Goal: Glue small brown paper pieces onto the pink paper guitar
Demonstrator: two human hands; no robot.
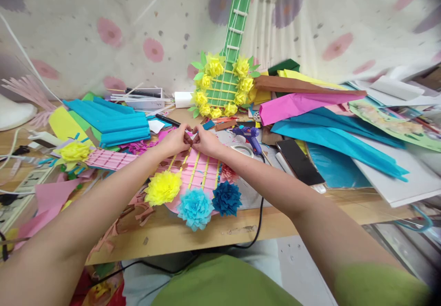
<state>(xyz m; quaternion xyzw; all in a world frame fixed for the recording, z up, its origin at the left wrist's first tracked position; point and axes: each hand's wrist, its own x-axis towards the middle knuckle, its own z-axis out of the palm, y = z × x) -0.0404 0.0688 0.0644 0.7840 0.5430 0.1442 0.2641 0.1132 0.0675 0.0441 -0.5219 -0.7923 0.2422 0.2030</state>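
Observation:
A pink paper guitar (175,202) lies on the table before me, its neck (112,159) pointing left. Yellow strips and thin strings cross its body. Along its near edge sit a yellow paper flower (163,188), a light blue paper flower (195,208) and a dark blue paper flower (227,198); a coral one (228,173) is partly behind my forearm. My left hand (175,140) and my right hand (207,141) meet over the guitar's far edge. Both have fingers bent and pinched together; whatever is between them is too small to make out.
A green paper guitar (225,83) with yellow flowers leans against the curtain. Right of my hands lie a purple glue gun (248,137), a tape roll (243,150) and a phone (299,162). Blue crepe paper (106,121) is at left, more coloured paper (310,106) at right. A black cord (261,218) hangs over the edge.

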